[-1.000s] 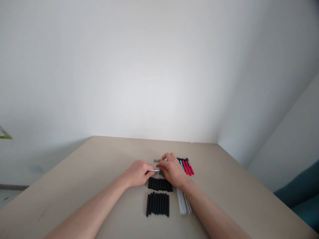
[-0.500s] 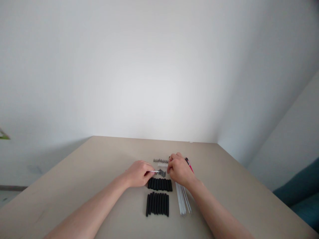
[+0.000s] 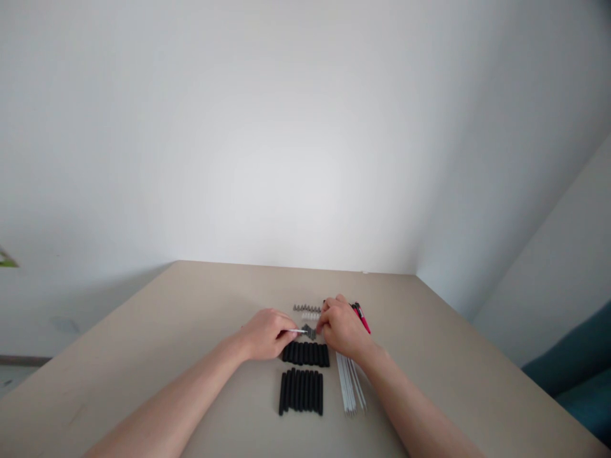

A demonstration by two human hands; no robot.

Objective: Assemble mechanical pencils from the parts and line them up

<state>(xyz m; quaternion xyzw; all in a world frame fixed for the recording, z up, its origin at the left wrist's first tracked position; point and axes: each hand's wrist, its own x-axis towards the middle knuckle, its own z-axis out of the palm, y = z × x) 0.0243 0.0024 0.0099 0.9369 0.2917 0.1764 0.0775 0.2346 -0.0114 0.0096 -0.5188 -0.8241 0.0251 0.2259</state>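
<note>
My left hand [image 3: 268,334] is closed in a pinch on a thin white pen refill [image 3: 296,331], whose tip points right over a small pile of grey springs [image 3: 310,332]. Just right of that pile, my right hand [image 3: 341,326] has its fingers bent together; whatever they hold, if anything, is hidden. Below the hands lie two rows of black pen barrels, a shorter upper row [image 3: 305,354] and a longer lower row [image 3: 301,391]. More white refills [image 3: 347,385] lie side by side under my right wrist.
Beyond the springs run a row of small clear pieces [image 3: 311,315] and a row of small grey metal cone-like tips [image 3: 307,308]. Red and black pen parts [image 3: 363,319] lie behind my right hand. A white wall [image 3: 296,159] stands at the table's far edge.
My right hand has shifted slightly left, closer to the refill tip and the springs, uncovering more of the red parts. My left hand stays nearly in place with the refill.
</note>
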